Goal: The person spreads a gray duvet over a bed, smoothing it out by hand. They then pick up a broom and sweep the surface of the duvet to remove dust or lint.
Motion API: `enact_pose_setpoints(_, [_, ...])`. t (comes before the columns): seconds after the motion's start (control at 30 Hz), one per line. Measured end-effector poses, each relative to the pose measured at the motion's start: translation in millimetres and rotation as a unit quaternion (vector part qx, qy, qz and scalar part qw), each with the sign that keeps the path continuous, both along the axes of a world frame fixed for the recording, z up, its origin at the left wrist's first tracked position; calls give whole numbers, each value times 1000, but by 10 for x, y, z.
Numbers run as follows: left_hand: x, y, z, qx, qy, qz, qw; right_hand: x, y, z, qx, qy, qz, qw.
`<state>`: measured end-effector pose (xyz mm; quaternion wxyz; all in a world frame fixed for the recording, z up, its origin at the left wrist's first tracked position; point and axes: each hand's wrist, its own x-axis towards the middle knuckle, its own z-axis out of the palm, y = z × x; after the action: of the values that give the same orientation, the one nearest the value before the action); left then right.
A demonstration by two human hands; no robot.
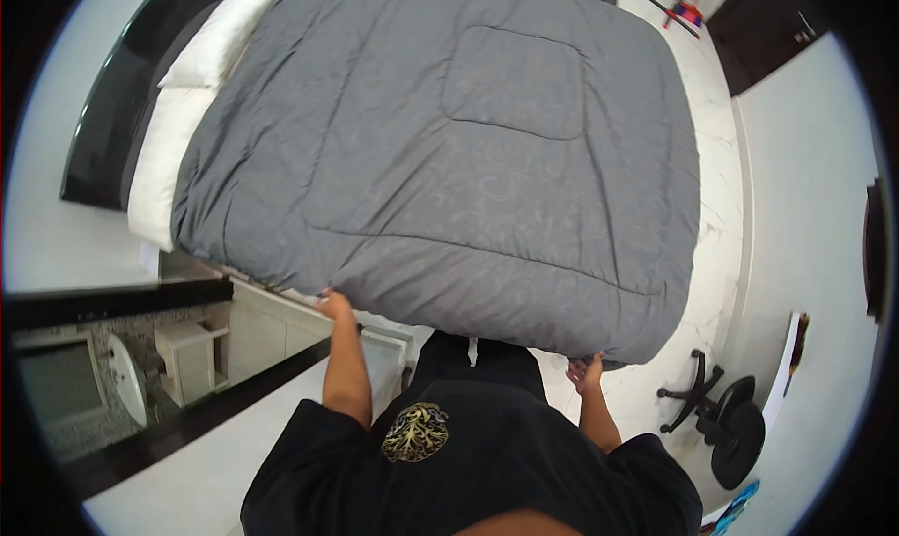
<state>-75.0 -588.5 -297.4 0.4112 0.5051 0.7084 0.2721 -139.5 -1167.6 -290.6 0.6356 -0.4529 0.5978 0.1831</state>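
Note:
A thick grey quilted comforter [491,178] covers the bed before me, with stitched lines and a few long creases. Its near edge hangs close to my black trousers. At the near edge, left of my body, my left hand [336,304] touches the hem; its grip is partly hidden. My right hand [586,374] is at the near right corner, thumb against the hem and fingers below it. Whether either hand pinches the fabric is unclear. Two white pillows [221,37] [165,150] lie at the left end, partly under the comforter's edge.
A dark glossy headboard [105,129] stands at the left. Below it, a doorway shows a white washbasin [126,378]. Right of the bed runs a white marbled floor [720,185], with a black swivel chair [734,431] and a red-and-black floor-cleaning tool [681,16] farther off.

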Motion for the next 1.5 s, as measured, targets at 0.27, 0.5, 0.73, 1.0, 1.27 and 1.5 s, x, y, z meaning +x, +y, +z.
enact_pose_setpoints(0.27, [-706,250,-33,-41,104,-179,978,-214,288,-189,-260,65,356,895])
enact_pose_setpoints(0.5, [-25,-444,265,294,232,-269,888,-184,265,217,-153,-23,310,938])
enact_pose_setpoints(0.73, [406,-1969,632,272,105,-854,430,-1385,-270,-175,-143,12,280,949])
enact_pose_setpoints(1.0, [267,-4265,625,275,102,-907,301,-2785,-1333,-249,-69,51,22,996])
enact_pose_setpoints(1.27, [138,-5955,524,212,164,-882,387,-3463,-2683,-14,-55,100,-45,992])
enact_pose_setpoints(1.5, [165,-7430,773,202,30,-926,316,-2718,-4216,-72,-95,29,-2,995])
